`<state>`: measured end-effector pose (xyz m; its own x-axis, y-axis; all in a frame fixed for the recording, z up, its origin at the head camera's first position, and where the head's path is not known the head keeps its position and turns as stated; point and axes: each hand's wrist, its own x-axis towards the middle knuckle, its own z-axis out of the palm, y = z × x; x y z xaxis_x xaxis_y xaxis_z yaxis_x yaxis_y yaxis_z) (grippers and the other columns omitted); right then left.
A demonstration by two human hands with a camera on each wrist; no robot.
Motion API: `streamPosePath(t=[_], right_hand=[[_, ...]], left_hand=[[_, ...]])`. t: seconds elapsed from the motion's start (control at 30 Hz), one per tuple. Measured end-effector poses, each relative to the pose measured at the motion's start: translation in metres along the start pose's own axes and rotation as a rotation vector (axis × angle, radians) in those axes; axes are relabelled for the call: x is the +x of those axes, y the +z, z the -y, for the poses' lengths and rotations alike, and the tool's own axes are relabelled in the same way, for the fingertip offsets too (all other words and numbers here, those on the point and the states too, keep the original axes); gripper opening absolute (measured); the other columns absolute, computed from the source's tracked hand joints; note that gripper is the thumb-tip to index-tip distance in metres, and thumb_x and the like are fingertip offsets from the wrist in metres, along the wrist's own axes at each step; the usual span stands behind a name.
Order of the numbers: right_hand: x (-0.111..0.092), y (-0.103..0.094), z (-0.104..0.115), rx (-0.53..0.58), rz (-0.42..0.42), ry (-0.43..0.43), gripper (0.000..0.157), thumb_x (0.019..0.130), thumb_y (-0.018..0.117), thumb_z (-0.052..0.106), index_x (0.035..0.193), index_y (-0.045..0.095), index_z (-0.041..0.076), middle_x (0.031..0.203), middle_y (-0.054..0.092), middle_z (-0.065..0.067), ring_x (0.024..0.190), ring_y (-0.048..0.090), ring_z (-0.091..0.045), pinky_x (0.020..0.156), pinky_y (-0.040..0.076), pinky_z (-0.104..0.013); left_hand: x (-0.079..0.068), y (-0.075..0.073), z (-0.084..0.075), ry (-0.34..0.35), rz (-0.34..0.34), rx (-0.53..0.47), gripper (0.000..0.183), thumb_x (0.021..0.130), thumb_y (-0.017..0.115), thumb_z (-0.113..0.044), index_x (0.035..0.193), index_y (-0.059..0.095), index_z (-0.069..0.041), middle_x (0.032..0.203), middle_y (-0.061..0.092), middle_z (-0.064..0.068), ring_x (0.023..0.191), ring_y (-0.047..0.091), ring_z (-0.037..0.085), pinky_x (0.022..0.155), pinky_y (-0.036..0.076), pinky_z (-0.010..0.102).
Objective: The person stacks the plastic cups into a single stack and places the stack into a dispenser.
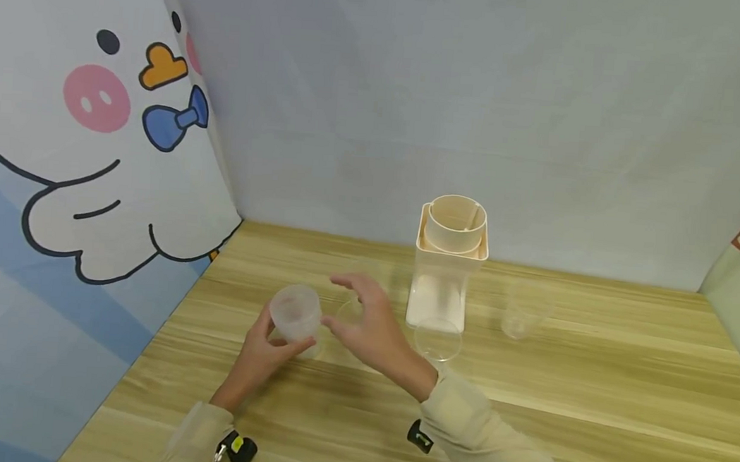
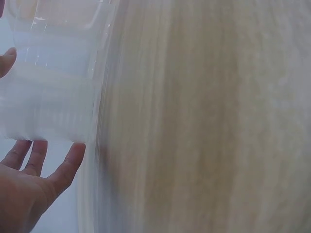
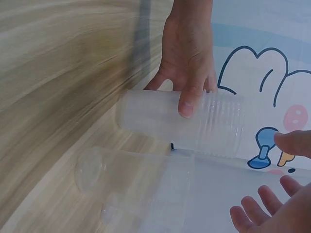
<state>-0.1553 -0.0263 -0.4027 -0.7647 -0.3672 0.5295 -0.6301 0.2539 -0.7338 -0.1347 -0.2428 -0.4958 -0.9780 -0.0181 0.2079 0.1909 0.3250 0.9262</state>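
My left hand (image 1: 260, 357) grips a stack of clear plastic cups (image 1: 295, 310) upright near the left side of the wooden table. In the right wrist view its thumb lies across the wall of the stack, below the ribbed band of nested rims. My right hand (image 1: 373, 328) is just to the right, its fingers spread apart and holding nothing. A single clear plastic cup (image 3: 141, 177) stands beside the stack, and the right hand partly covers it in the head view. Fingertips (image 2: 74, 151) meet the stack's side in the left wrist view.
A cream cup-shaped holder with a square collar and a tall white base (image 1: 437, 295) stands at the back centre. One clear cup (image 1: 437, 341) is in front of it, another clear cup (image 1: 520, 314) to its right. Behind the table (image 1: 589, 386) hangs grey cloth (image 1: 511, 112).
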Motion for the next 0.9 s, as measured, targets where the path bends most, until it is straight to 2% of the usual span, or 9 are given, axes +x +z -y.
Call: streamPosePath(t=[0.17, 0.47, 0.67, 0.9], right_hand=[[-0.007, -0.004, -0.003, -0.035, -0.026, -0.008, 0.052, 0.071, 0.082, 0.008, 0.117, 0.06, 0.001, 0.118, 0.06, -0.01, 0.114, 0.053, -0.024, 0.097, 0.042, -0.04], [-0.015, -0.004, -0.009, -0.073, -0.069, -0.02, 0.054, 0.068, 0.083, 0.007, 0.116, 0.059, 0.0, 0.118, 0.059, -0.012, 0.113, 0.053, -0.026, 0.096, 0.042, -0.042], [-0.021, 0.001, -0.016, -0.117, -0.092, 0.022, 0.057, 0.066, 0.084, 0.011, 0.116, 0.059, 0.0, 0.119, 0.056, -0.013, 0.113, 0.051, -0.029, 0.095, 0.041, -0.045], [-0.029, 0.008, -0.022, -0.121, -0.125, 0.074, 0.065, 0.064, 0.086, 0.008, 0.121, 0.054, 0.001, 0.121, 0.047, -0.016, 0.113, 0.046, -0.034, 0.091, 0.042, -0.05]], left_hand=[[0.001, 0.0, 0.002, 0.01, 0.004, -0.001, 0.084, 0.076, 0.081, -0.018, 0.144, 0.032, -0.023, 0.133, 0.045, 0.009, 0.121, 0.044, 0.028, 0.089, 0.046, 0.05], [0.0, 0.0, 0.001, -0.003, -0.008, 0.0, 0.086, 0.075, 0.082, -0.017, 0.144, 0.032, -0.026, 0.135, 0.043, 0.007, 0.122, 0.043, 0.028, 0.086, 0.047, 0.049], [0.0, 0.001, 0.001, 0.001, -0.011, 0.001, 0.086, 0.074, 0.082, -0.018, 0.144, 0.032, -0.025, 0.135, 0.043, 0.007, 0.124, 0.042, 0.029, 0.087, 0.046, 0.051], [-0.001, 0.001, 0.004, 0.01, -0.014, 0.01, 0.085, 0.076, 0.081, -0.019, 0.144, 0.032, -0.027, 0.135, 0.043, 0.008, 0.126, 0.04, 0.03, 0.086, 0.046, 0.051]])
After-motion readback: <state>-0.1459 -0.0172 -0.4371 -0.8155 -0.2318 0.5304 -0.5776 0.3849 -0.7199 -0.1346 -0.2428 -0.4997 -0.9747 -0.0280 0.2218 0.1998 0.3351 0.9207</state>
